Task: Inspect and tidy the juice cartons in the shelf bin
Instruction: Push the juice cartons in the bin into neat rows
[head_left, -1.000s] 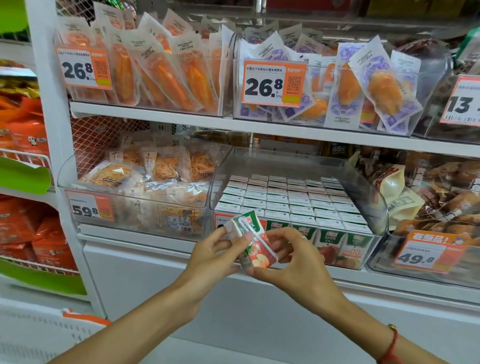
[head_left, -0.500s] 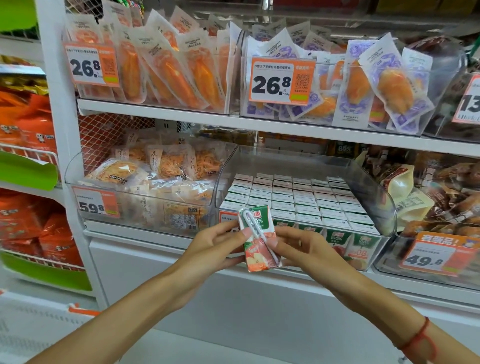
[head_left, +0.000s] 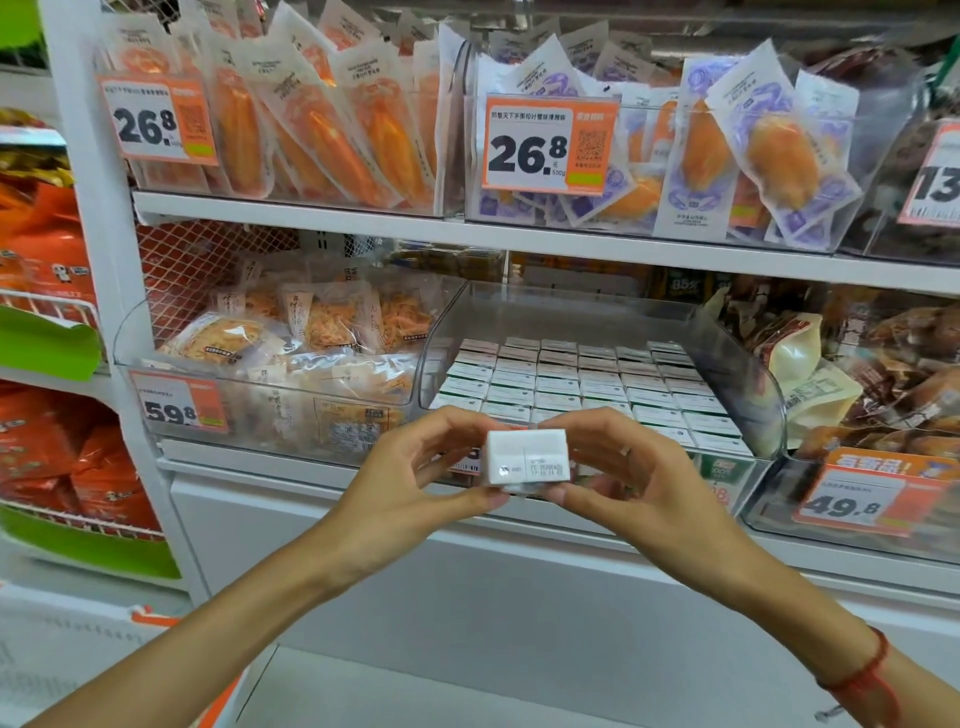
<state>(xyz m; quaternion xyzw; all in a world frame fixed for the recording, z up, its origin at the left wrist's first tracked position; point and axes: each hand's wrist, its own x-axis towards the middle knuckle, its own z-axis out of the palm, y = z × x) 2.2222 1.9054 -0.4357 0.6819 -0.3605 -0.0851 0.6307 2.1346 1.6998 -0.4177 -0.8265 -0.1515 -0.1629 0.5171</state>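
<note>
While both hands, left hand (head_left: 415, 478) and right hand (head_left: 631, 480), clamped one juice carton (head_left: 525, 459) at centre frame, its white printed end faced the camera.

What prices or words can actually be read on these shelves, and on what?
"26.8": orange tag, top-left bin.
"26.8", "500g": orange tag, top-middle bin.
"59.8": tag, lower-left bin.
"49.8": tag, lower-right bin.
"13": cut-off tag, top right.
Carton date print, held by both hands: too small to read.

Bin (head_left: 737, 364) packed with cartons (head_left: 576, 382); space above open.
</note>
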